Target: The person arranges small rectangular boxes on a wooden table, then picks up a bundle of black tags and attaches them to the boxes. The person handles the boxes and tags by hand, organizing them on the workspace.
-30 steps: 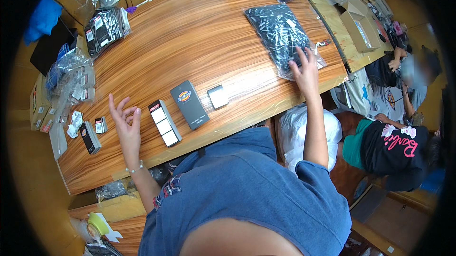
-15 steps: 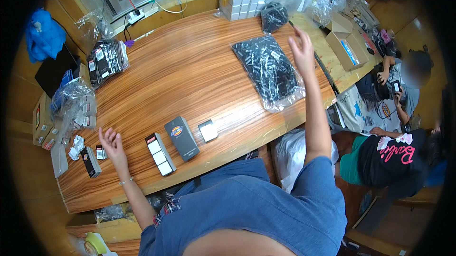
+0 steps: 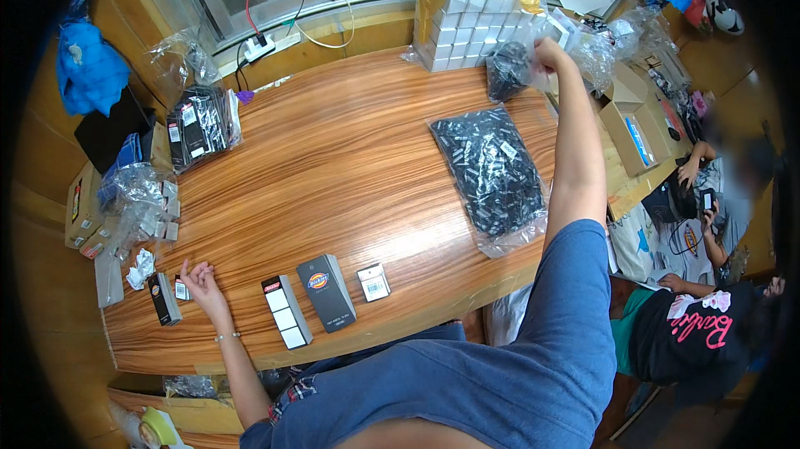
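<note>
Left hand (image 3: 200,284), loosely open, empty, beside small labels (image 3: 181,289), right hand (image 3: 548,55), curled, at dark plastic bag (image 3: 507,74), hold unclear

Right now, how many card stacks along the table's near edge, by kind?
Long: 3 (dark grey stack, black-and-white stack, narrow black stack)
Small: 2 (right-end stack, partly hidden stack by the left hand)
Total: 5

In the upper right, the bare right hand (image 3: 547,55) is gripping clear crinkled plastic (image 3: 540,80) beside a small dark bundle (image 3: 507,72). In the lower left, the bare left hand (image 3: 202,287) is curving beside small black-and-white tags (image 3: 181,289). Right of centre, a clear plastic bag of black pieces (image 3: 492,174) is lying flat.
</note>
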`<state>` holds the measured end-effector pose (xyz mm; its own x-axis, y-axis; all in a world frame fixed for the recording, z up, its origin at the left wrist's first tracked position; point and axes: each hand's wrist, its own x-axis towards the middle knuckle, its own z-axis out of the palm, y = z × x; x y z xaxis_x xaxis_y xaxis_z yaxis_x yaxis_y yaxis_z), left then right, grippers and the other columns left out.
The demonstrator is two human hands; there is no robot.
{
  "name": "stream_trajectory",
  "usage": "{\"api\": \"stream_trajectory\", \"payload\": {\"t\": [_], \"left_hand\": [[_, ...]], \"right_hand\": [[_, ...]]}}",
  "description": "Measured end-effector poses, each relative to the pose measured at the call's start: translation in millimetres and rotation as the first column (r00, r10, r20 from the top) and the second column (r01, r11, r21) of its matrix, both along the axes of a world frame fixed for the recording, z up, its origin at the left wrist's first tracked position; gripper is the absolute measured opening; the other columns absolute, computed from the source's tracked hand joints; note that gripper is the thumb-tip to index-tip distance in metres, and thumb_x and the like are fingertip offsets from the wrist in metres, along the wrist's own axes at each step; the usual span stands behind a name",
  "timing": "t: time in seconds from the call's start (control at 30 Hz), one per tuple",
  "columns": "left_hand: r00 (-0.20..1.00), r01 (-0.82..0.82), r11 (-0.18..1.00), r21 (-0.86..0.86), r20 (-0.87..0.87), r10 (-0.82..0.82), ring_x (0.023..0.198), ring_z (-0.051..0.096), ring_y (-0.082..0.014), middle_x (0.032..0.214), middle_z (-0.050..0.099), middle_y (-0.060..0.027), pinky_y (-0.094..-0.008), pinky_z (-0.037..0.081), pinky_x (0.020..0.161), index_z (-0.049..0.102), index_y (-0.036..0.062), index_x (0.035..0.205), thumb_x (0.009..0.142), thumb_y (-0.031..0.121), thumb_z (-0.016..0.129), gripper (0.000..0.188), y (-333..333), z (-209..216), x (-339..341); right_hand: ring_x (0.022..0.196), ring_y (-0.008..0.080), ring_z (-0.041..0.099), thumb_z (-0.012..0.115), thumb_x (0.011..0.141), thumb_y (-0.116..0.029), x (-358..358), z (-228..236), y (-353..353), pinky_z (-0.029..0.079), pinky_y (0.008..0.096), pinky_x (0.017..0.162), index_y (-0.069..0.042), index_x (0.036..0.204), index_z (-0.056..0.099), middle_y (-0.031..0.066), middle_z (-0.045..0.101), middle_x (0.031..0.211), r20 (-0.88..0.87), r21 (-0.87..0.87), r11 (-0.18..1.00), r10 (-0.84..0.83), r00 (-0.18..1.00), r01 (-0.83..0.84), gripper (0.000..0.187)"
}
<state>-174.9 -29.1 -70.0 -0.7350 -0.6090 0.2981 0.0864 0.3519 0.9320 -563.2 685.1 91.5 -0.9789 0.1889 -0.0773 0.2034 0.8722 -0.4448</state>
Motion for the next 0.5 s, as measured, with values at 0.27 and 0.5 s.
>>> {"api": "stream_trajectory", "payload": {"t": [0.27,0.5], "left_hand": [[1.0,-0.019,1.0,0.007,0.009,0.019,0.086,0.052,-0.0159,0.096,0.052,-0.0099,-0.0272,0.044,0.083,0.032,0.0032,0.127,0.09,0.002,0.045,0.039,7.0,4.8,-0.9],[0.999,-0.01,1.0,0.009,0.035,0.009,0.086,0.052,-0.0157,0.095,0.052,-0.0095,-0.0272,0.044,0.083,0.034,0.0025,0.125,0.091,0.003,0.044,0.036,9.6,8.4,-3.4]], "right_hand": [[0.101,0.0343,0.056,0.075,0.063,-0.039,-11.4,-41.8,-5.4,0.045,0.0386,0.084,-0.002,0.103,0.061,0.0207,0.059,0.108,-0.044,0.322,0.94,0.135,0.99,-0.114,0.056],[0.081,0.0338,0.062,0.067,0.064,-0.026,-19.6,-5.7,17.4,0.049,0.038,0.071,0.001,0.092,0.063,0.0221,0.064,0.09,-0.298,0.214,0.974,-0.011,0.955,0.078,0.04]]}}
